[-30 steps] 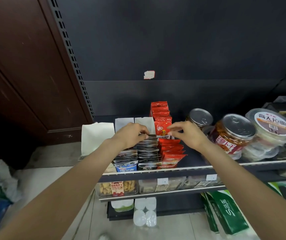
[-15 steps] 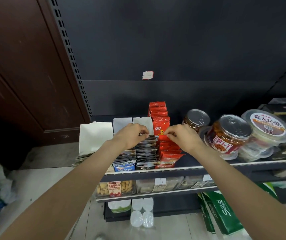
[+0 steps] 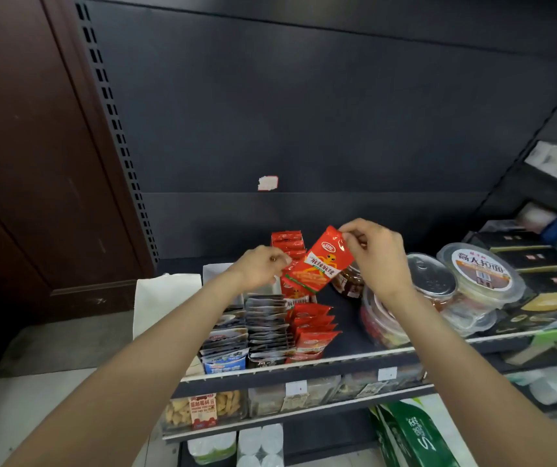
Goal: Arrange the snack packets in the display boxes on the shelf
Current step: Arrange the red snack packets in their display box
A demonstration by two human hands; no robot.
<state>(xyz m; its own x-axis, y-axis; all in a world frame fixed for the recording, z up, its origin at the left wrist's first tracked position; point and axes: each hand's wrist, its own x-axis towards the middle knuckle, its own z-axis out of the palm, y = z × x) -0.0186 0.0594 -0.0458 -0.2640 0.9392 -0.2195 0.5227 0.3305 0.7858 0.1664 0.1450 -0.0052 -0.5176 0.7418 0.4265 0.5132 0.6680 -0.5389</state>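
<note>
Location: a retail shop. Indicators: a dark metal gondola shelf (image 3: 344, 360) with price-tag strips (image 3: 296, 387), a slotted upright (image 3: 115, 129), rows of snack packets (image 3: 312, 332) and lidded food tubs (image 3: 481, 274) (labels printed in Chinese).

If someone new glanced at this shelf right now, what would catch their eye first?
Probably the red snack packet held tilted above the shelf, pinched at its top by the right hand and at its lower edge by the left hand. Below it stand rows of red packets and silver packets, with lidded jars to the right.
</note>
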